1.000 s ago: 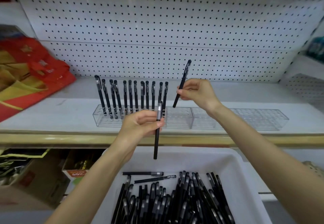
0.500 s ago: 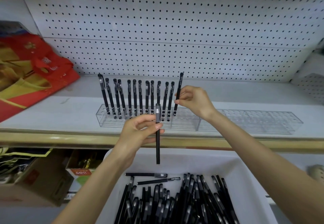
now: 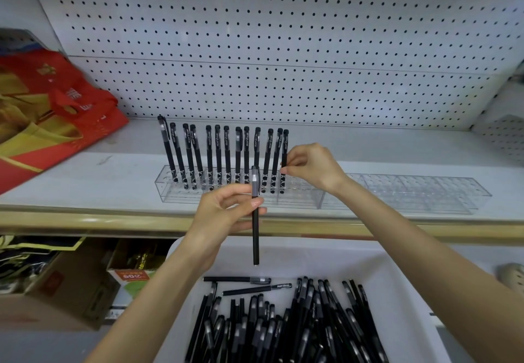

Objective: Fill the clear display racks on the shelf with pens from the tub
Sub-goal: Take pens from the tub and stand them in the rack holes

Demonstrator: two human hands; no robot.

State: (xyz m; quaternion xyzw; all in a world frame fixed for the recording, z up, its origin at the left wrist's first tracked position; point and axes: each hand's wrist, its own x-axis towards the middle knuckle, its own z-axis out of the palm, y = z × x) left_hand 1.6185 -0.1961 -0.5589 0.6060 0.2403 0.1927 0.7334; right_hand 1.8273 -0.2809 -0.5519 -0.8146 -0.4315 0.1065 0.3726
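While the white tub [image 3: 397,277] lies nearest me, under both my forearms, its heap of black pens [image 3: 283,331] fills the near end, most of them pointing away from me. Left of my left forearm, below the shelf, stand some cardboard cartons [image 3: 71,291]. Two loose pens [image 3: 236,279] lie crosswise on the bare tub floor, below my left hand [image 3: 224,212]. That hand is partly closed: thumb and fingertips pinch one pen [image 3: 255,237] just under its cap. It hangs upright, cap up, its lower end clear of the tub and above the two loose pens.

Beyond that hand and to its right, my right hand [image 3: 312,166] is curled, thumb and forefinger pinching the barrel of the last pen [image 3: 284,144] in the standing row. This pen is upright, with its lower end down in the clear rack [image 3: 300,196]. To the left of my right hand the row of pens [image 3: 218,155] stands in the same rack, caps up, and the leftmost ones lean a little to the left. A second clear rack [image 3: 411,192] lies just beside the first, to the right of my right wrist. Both racks sit on the white shelf [image 3: 85,181], close behind its gold-coloured front edge. Far to the left of my left hand a red and gold bag [image 3: 51,113] lies on the shelf. Beyond both hands, a white pegboard [image 3: 283,50] rises from the back of the shelf.
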